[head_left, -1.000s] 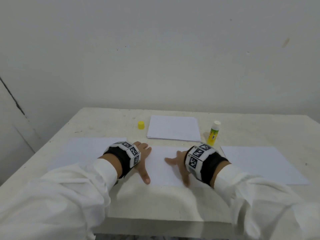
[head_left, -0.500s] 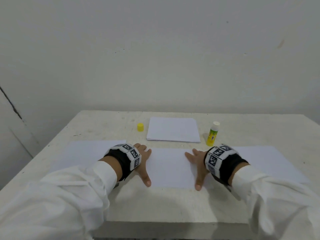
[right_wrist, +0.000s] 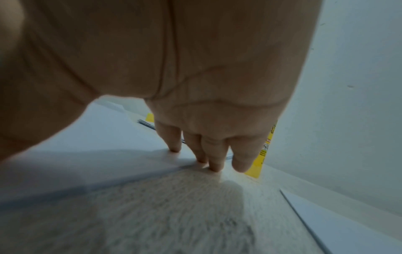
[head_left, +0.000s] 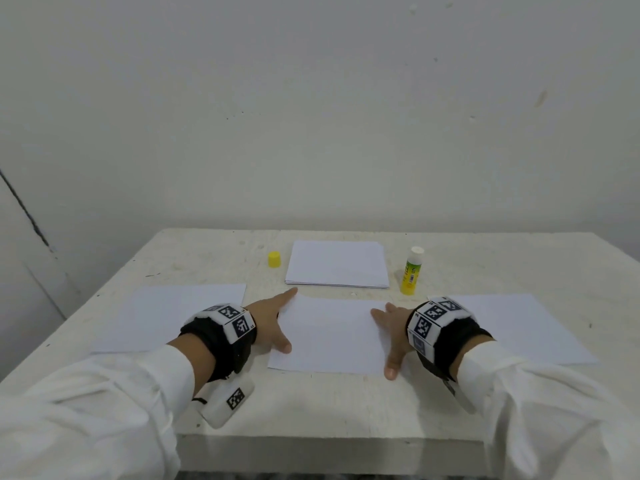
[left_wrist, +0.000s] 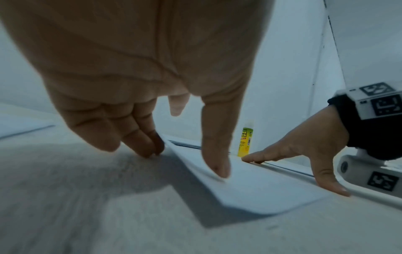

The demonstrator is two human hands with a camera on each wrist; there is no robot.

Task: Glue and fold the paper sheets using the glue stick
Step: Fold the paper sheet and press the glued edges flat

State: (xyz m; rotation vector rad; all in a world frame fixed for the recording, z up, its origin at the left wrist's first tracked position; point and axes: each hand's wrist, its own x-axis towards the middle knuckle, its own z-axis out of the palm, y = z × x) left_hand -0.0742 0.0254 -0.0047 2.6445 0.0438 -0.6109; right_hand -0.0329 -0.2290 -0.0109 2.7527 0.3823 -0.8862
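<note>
Near the desk's front edge: middle sheet (head_left: 330, 336) | left hand (head_left: 273, 320), right hand (head_left: 393, 332) flat, fingers spread on its side edges | glue stick (head_left: 411, 270) uncapped behind | tip: keep both edges pinned evenly so nothing skews

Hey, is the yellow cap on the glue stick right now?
No, the yellow cap sits on the table left of the paper stack, while the glue stick stands uncapped on its right.

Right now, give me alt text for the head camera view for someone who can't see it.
Two hands, left hand and right hand, press flat on the side edges of a white sheet on a pale table. Behind lie a paper stack, glue stick and yellow cap.
</note>
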